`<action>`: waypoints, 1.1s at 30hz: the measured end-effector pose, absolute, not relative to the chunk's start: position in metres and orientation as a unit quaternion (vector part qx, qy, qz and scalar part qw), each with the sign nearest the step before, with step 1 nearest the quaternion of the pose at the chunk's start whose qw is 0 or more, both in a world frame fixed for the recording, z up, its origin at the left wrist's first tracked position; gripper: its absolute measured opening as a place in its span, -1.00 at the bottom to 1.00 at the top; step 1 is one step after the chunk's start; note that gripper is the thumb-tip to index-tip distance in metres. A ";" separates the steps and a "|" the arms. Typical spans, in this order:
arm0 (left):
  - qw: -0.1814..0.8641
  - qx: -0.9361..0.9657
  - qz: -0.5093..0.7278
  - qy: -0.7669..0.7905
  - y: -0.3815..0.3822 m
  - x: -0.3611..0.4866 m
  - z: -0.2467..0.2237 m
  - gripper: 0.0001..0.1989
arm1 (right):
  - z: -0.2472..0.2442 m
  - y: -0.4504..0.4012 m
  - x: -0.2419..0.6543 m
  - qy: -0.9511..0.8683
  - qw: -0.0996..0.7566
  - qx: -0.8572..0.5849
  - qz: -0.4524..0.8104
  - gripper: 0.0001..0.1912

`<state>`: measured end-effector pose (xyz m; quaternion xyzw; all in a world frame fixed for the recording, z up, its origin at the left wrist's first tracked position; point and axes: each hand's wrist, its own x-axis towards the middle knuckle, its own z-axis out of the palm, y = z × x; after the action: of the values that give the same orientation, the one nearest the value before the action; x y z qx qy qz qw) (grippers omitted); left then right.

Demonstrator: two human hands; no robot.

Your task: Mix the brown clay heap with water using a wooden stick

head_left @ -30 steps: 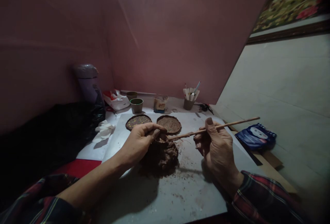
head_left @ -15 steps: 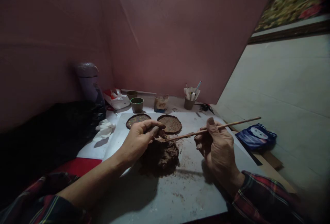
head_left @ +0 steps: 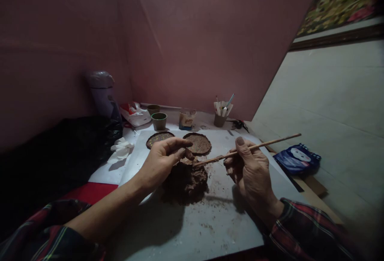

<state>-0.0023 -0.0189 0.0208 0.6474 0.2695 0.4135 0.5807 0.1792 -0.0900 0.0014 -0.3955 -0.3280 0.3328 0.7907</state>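
A dark brown, crumbly clay-like mound (head_left: 192, 187) sits on the white board, partly hidden behind my left forearm. Over its far side is my left hand (head_left: 163, 157), fingers loosely bent and apart, fingertips soiled, with nothing visible between them. My right hand (head_left: 250, 169) grips a thin wooden stick (head_left: 276, 140) between thumb and fingers. The stick slants down to the left, and its brown-smeared tip meets the top edge of the mound beside my left fingertips. Behind lie two round brown discs with raised rims, one plain (head_left: 198, 144) and one with yellow specks (head_left: 157, 137).
The white board (head_left: 222, 225) carries scattered brown crumbs. Behind it stand a green-rimmed cup (head_left: 159, 121), a stained container (head_left: 187, 119) and a cup of pens (head_left: 220, 120). White gloves (head_left: 120, 149) and a black bag (head_left: 60, 153) lie left, a blue pouch (head_left: 297, 159) right.
My right hand and the stick have shifted slightly left. My left fingers have spread a little from the stick's tip. The mound looks much the same.
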 end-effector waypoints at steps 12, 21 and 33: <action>0.502 0.715 0.384 0.300 -0.018 -0.002 0.018 -0.73 | 0.003 -0.090 0.181 -0.312 0.791 -0.403 0.337 -0.56; 0.466 0.720 0.407 0.314 -0.017 -0.002 0.020 -0.84 | -0.003 -0.088 0.180 -0.343 0.762 -0.416 0.359 -0.56; 0.433 0.686 0.491 0.317 -0.008 -0.003 0.015 -0.93 | -0.002 -0.094 0.175 -0.410 0.733 -0.449 0.306 -0.63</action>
<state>-0.0035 -0.0082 0.0154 0.6861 0.3169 0.4913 0.4329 0.1745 -0.0943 -0.0019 -0.4487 -0.4102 0.3056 0.7328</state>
